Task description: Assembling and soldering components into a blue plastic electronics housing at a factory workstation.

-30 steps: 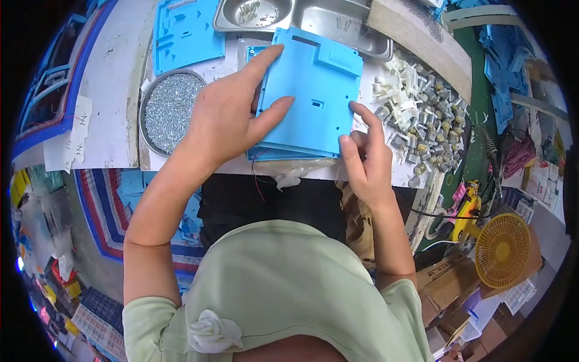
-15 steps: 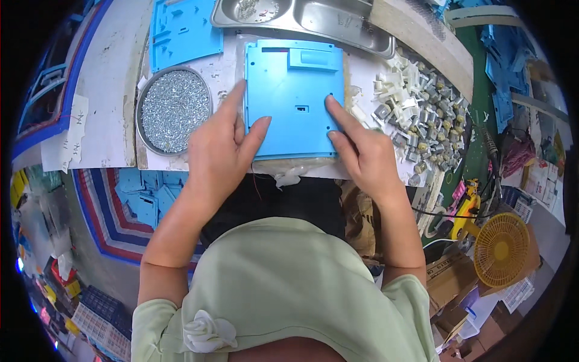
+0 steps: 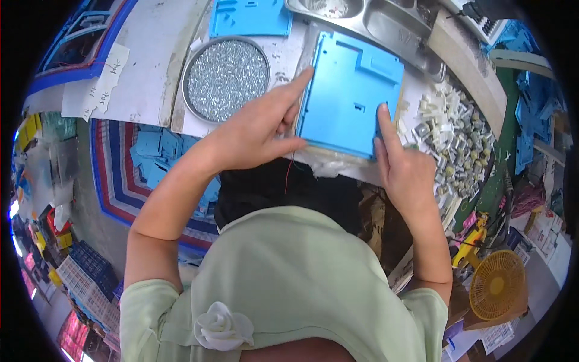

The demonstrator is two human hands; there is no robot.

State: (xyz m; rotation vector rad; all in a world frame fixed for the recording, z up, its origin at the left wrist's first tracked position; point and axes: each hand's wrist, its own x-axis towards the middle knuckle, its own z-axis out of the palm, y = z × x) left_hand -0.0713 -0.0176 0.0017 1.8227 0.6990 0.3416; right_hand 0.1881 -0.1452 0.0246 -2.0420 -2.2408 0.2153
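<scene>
A flat blue plastic panel lies on the worktable in front of me, turned slightly clockwise. It has a raised block near its far right corner and a small slot near its middle. My left hand grips the left side, index fingertip on the edge and thumb by the near left corner; its other fingers are curled. On the opposite side, my right hand holds the panel's right edge with its index finger and thumb. Under the panel, a clear plastic sheet shows along the near edge.
A round metal bowl of small screws stands left of the panel. Behind are another blue panel and a steel compartment tray. Small metal-and-white parts are heaped at right. A yellow fan sits lower right.
My view has turned, so the table appears rotated clockwise and shifted right. My left thumb has moved off the panel's top to its near left corner. The panel stays between my hands.
</scene>
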